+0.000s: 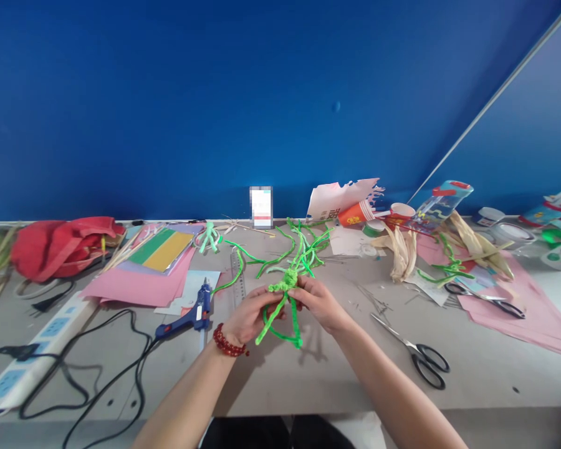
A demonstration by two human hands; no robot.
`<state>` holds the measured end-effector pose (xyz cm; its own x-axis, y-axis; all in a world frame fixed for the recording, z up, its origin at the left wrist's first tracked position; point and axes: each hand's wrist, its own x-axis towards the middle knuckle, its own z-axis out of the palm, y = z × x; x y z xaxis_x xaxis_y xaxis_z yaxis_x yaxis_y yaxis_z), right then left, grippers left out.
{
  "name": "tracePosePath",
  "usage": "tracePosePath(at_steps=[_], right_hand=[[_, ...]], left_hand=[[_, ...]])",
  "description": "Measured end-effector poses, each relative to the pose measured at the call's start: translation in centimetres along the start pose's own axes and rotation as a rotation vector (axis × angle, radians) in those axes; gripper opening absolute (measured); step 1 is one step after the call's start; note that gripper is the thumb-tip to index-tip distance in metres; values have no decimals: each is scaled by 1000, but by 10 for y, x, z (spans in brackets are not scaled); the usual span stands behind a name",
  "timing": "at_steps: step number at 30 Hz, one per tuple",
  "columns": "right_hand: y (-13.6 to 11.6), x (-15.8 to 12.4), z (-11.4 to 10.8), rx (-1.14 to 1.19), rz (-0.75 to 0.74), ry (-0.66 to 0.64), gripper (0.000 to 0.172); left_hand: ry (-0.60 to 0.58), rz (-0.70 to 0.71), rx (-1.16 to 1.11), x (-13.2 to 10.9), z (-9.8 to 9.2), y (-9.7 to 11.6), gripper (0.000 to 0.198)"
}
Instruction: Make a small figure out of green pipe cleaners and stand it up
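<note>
Nothing here is legible: dark characters on the torn white paper (341, 199) and print on the orange paper cup (355, 214) stay unreadable (the upright card (260, 207) is pixelated)

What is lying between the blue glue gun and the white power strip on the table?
In the head view, black cables lie there, between the glue gun and the power strip.

Two hands (252, 316), two pairs of scissors (425, 360), one glue gun (189, 318).
</note>
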<state>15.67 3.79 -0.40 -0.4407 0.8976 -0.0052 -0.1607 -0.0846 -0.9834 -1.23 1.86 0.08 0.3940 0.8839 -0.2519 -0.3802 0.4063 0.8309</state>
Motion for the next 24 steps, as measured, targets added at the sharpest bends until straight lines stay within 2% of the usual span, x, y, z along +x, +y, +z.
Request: tracePosePath(at_steps=[2,5,10,14,18,21,24], right_hand=[[1,1,1,-59,-23,7,21],[5,3,-1,-210,-58,49,17],[10,5,-5,-542,-127,177,15],[10,4,-5,-686,-133,259,16],[11,6,-6,-760,-163,380,21],[12,7,-7,-741,-177,390,22],[13,7,-6,-717,-183,387,21]], left_hand=[[7,-11,47,-1,-1,-1,21],[85,42,163,0,-3,-3,26],[189,220,422,0,-2,-4,28],[296,446,786,-3,0,-5,20],[399,664,1045,-5,-1,-10,15],[410,797,1138,-6,-4,-15,16],[396,848,1218,-9,-4,-17,16]])
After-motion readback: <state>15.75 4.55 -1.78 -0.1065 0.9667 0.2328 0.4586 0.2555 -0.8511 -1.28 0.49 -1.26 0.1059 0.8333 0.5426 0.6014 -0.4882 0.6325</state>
